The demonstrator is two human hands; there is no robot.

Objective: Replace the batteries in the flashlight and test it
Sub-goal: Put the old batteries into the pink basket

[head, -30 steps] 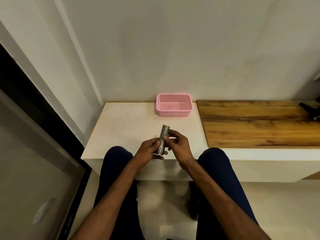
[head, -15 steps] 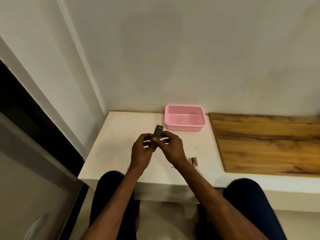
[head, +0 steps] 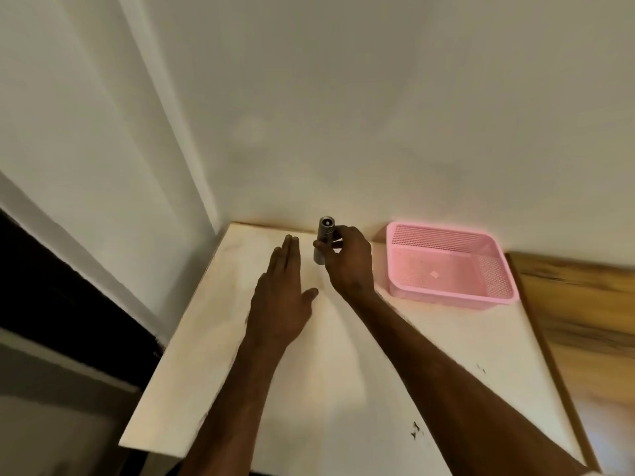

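A small grey metal flashlight (head: 323, 239) is held upright above the back of the white table (head: 261, 389), its lens end pointing up toward the wall. My right hand (head: 348, 261) grips its body with curled fingers and thumb. To its left, my left hand (head: 281, 297) is stretched out flat with straight fingers, palm down over the table and apart from the flashlight. A faint pale round patch (head: 250, 129) shows on the wall above. No batteries are in view.
A pink mesh plastic basket (head: 450, 266) stands at the back right of the white table, near the wall. A wooden board (head: 584, 317) adjoins the table on the right. A dark doorway (head: 68, 297) lies to the left.
My left hand has let go of the flashlight and spread flat beside it. My right hand has carried the flashlight farther toward the wall. The view has swung closer; the batteries left the frame.
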